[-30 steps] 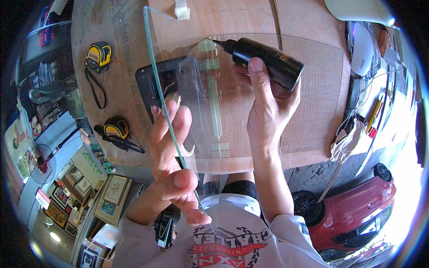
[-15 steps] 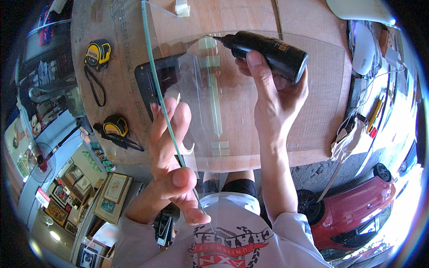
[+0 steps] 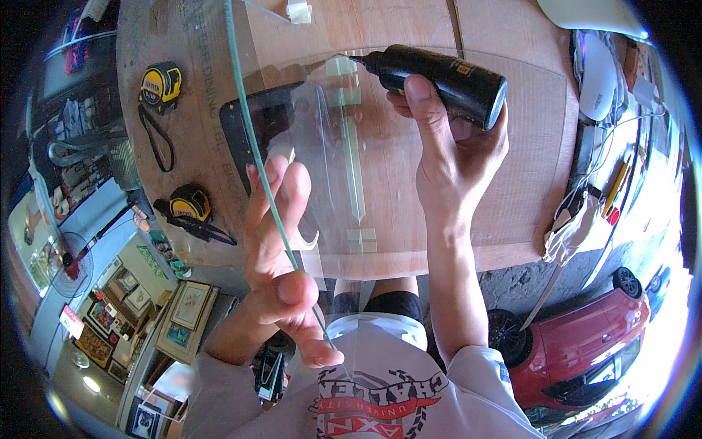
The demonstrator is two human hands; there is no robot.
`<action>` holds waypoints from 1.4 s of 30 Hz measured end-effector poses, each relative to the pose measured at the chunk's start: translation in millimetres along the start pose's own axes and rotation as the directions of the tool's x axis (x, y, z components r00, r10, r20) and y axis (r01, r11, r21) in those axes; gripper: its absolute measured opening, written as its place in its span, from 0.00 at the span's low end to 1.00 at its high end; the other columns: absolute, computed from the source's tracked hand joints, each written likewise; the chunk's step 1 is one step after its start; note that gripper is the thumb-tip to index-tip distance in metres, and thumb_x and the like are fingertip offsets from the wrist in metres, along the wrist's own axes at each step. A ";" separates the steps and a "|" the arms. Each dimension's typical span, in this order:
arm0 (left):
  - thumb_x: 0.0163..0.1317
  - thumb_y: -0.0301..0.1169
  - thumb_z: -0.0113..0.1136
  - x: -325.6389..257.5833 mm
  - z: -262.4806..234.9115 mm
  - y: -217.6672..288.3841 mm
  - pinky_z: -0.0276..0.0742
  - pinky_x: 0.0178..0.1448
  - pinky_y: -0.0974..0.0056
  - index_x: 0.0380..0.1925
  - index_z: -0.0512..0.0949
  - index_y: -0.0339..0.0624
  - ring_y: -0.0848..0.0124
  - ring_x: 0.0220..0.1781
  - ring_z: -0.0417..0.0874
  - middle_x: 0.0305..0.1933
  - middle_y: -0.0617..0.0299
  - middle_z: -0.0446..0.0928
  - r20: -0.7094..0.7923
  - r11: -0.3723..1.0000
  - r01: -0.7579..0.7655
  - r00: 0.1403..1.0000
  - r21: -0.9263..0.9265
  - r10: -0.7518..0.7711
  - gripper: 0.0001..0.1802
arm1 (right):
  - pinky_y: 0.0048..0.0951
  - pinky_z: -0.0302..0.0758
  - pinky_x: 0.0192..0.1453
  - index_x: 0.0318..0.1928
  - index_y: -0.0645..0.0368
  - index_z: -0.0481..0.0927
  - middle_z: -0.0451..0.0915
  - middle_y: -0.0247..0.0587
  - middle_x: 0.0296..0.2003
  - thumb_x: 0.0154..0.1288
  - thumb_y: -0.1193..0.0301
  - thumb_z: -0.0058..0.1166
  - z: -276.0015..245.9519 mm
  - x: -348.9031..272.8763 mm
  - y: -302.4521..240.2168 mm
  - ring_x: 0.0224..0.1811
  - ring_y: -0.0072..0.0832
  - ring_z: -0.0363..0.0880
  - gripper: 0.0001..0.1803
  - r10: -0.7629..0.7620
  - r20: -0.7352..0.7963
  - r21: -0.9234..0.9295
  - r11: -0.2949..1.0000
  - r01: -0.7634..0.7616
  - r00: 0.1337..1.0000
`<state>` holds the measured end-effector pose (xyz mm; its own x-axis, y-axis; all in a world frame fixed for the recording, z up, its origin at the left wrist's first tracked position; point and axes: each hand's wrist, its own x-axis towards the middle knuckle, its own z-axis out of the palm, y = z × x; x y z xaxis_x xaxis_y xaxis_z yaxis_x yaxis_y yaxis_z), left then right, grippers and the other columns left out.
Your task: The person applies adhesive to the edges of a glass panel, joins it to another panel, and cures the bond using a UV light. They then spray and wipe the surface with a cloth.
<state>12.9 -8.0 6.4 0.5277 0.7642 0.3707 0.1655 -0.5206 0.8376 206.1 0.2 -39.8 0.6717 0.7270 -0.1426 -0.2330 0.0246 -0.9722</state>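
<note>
So here's the setup: left hand [image 3: 281,282] is pinching an upright clear glass pane [image 3: 252,146] by its greenish edge, thumb on the near side and fingers spread flat against the far face. Right hand [image 3: 446,157] is wrapped around a black glue bottle [image 3: 442,73], lying sideways with its nozzle pointing left, right at the top corner of a second clear pane [image 3: 439,154] that lies flat on the round wooden surface [image 3: 512,219]. Whether the tip actually touches the glass, I can't tell from this angle.

Stuff that looks risky to me:

- The upright pane is held by one hand near its lower end only. If that pinch relaxes or the wrist rolls, the tall end could swing down onto the flat pane and chip an edge, or worse.
- Bare fingers on a raw glass edge. Any slip along that edge is a cut waiting to happen.
- The bottle is tilted flat, so a squeeze that's a bit too firm could blob out more than wanted and run across the clear face, where it'd show.
- The near edge of the flat pane sits close to the surface rim, just above the person's lap. A nudge from the forearm could slide it off.
- Two yellow tape measures [image 3: 162,82] [image 3: 190,205] and a dark tablet [image 3: 263,121] sit just left, partly behind the upright glass, so setting it down that way means bumping them.
</note>
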 end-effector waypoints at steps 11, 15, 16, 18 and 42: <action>0.59 0.81 0.43 -3.5 -1.0 -1.5 0.40 0.79 0.26 0.74 0.60 0.77 0.27 0.76 0.60 0.73 0.27 0.64 -0.007 1.000 0.000 1.000 -0.011 0.000 0.46 | 0.28 0.84 0.49 0.53 0.68 0.75 0.85 0.46 0.44 0.62 0.76 0.73 1.5 -1.1 0.3 0.46 0.28 0.86 0.23 -0.026 -0.004 0.025 0.999 0.026 1.000; 0.57 0.83 0.43 -4.6 -1.8 -3.5 0.42 0.79 0.25 0.73 0.61 0.78 0.27 0.75 0.62 0.72 0.27 0.65 0.003 1.000 -0.012 1.000 -0.008 0.012 0.48 | 0.29 0.85 0.50 0.53 0.69 0.75 0.85 0.46 0.44 0.62 0.77 0.72 1.6 -1.6 0.5 0.46 0.29 0.86 0.23 -0.023 -0.004 0.033 0.999 0.023 1.000; 0.56 0.83 0.43 -4.7 -2.3 -5.1 0.42 0.79 0.25 0.73 0.62 0.78 0.27 0.75 0.62 0.72 0.27 0.65 0.005 1.000 -0.022 1.000 -0.010 0.022 0.48 | 0.29 0.85 0.51 0.53 0.69 0.74 0.85 0.46 0.44 0.62 0.77 0.72 1.6 -1.7 0.7 0.46 0.29 0.86 0.23 -0.020 0.000 0.049 0.999 0.020 1.000; 0.55 0.84 0.43 -5.5 -3.6 -6.4 0.42 0.79 0.25 0.72 0.62 0.78 0.27 0.74 0.63 0.72 0.27 0.65 0.012 1.000 -0.023 1.000 -0.009 0.023 0.48 | 0.29 0.85 0.51 0.54 0.69 0.74 0.85 0.46 0.45 0.62 0.78 0.72 1.6 -1.6 1.2 0.47 0.29 0.86 0.23 -0.020 -0.002 0.050 0.999 0.020 1.000; 0.61 0.80 0.42 -0.5 -2.9 0.3 0.54 0.77 0.30 0.72 0.59 0.76 0.28 0.74 0.64 0.71 0.24 0.64 0.029 1.000 0.006 1.000 0.025 -0.007 0.44 | 0.27 0.84 0.48 0.52 0.68 0.75 0.85 0.44 0.43 0.61 0.76 0.74 0.2 -2.8 1.9 0.44 0.27 0.86 0.24 -0.022 -0.007 0.041 0.999 0.023 1.000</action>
<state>10.3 -7.4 7.7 0.5502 0.7565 0.3534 0.1896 -0.5254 0.8294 203.6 -1.6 -41.2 0.6816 0.7214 -0.1221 -0.2463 0.0691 -0.9667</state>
